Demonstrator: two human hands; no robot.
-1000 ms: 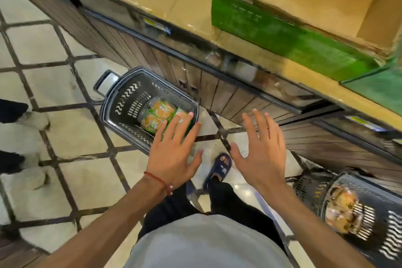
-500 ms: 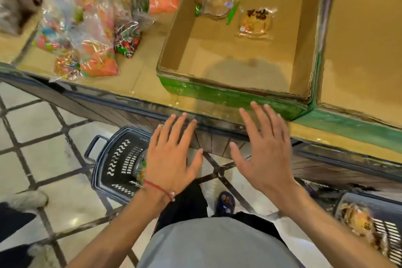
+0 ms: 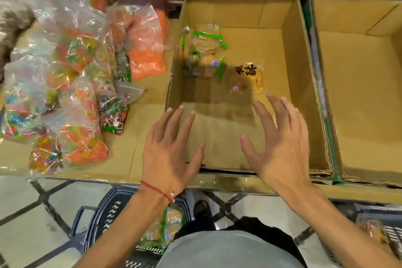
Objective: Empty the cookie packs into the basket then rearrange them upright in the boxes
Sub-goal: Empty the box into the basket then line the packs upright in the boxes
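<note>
Both my hands empty, fingers spread: left hand (image 3: 171, 154) and right hand (image 3: 282, 143) over the box (image 3: 300, 85). Cookie packs (image 3: 204, 54) just beyond fingertips; basket (image 3: 108, 220) below my left wrist.

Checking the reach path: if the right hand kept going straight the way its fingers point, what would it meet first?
Probably the single cookie pack lying flat on the floor of the cardboard box, just beyond the right hand; the hand's height above it is unclear.
</note>
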